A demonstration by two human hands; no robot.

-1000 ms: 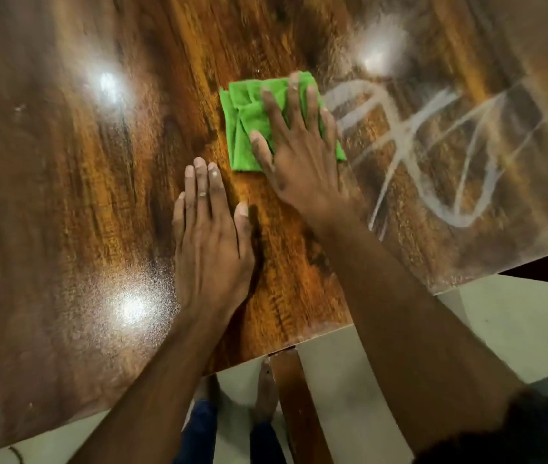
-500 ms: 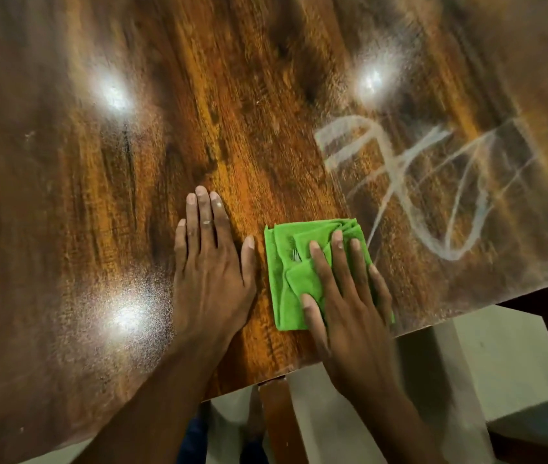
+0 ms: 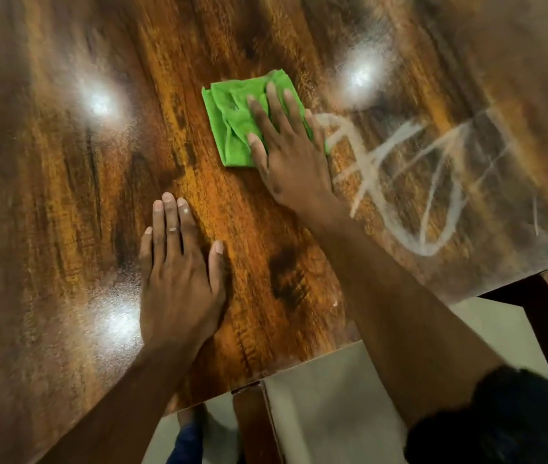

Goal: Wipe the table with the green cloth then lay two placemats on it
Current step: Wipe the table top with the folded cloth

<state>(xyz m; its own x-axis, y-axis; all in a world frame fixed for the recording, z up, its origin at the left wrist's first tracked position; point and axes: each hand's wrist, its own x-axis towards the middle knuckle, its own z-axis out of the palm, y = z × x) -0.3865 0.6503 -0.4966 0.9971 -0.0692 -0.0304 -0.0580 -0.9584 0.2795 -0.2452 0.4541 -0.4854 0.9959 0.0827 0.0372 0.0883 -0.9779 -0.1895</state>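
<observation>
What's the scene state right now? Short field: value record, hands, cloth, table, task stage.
surface: wooden table, glossy, with light glare spots
cloth: green cloth, folded, flat on the table
right hand: right hand presses on the cloth, fingers straight and spread
left hand: left hand rests flat on bare wood, apart from the cloth
marks: white streaks on the table right of the cloth, unwiped
placemats: none in view
stage: wiping, placemats not yet laid
</observation>
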